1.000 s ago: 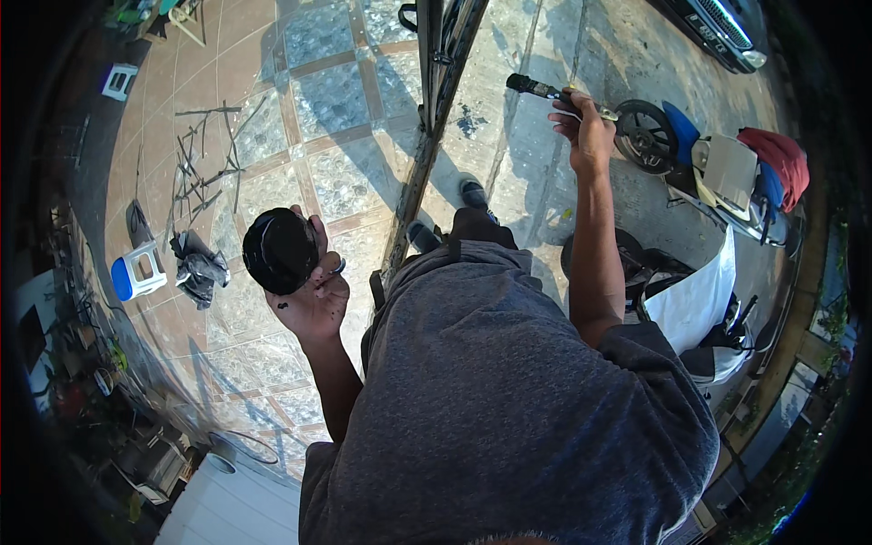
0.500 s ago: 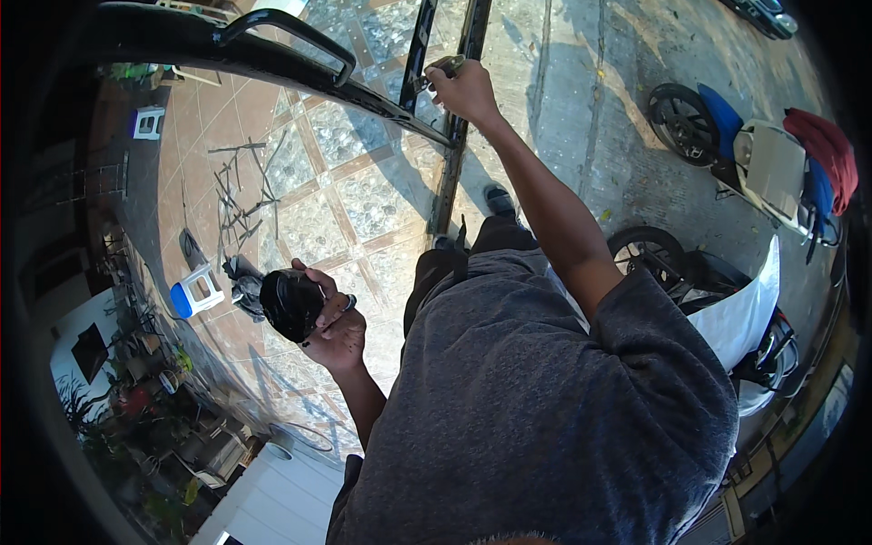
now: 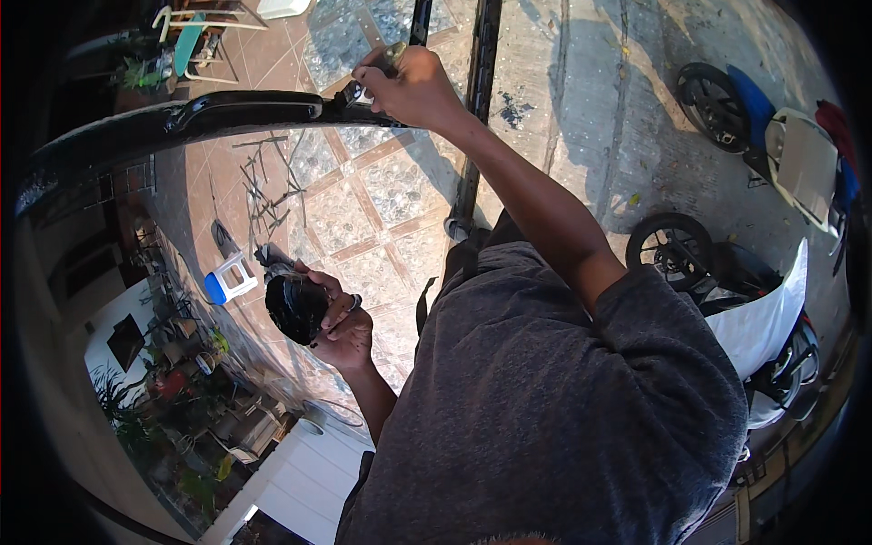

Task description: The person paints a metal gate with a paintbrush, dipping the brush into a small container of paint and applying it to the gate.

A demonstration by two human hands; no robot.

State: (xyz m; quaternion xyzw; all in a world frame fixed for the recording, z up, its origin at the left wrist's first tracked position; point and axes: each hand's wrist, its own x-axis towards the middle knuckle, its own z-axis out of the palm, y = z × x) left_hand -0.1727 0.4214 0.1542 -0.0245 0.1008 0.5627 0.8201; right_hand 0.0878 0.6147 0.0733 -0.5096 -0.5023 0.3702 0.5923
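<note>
Head view: the right hand has its fingers closed round a brush, held out over the far end of a black bar. That grip is closed, thumb and fingertips pinching low, near the bristle end; whether the bristles press on the bar cannot be told, as the hand hides part of the contact. Nearer and to the left, the left hand has a partly open grip curled round the side of a black pot, whose dark, glossy opening shows toward the head.

To brush well here, a light wrist and long strokes along the bar's length would probably beat short dabs, with the bristles laid flat rather than jabbed. The handle on the bar looks like the awkward spot: working the tip in behind it, with little on the bristles, should avoid runs. Keeping the pot level matters, since a tilt could spill onto the tiled floor below; dark spots already mark the concrete on the far right. Holding the pot nearer the brush would likely cut drips between the two.
</note>
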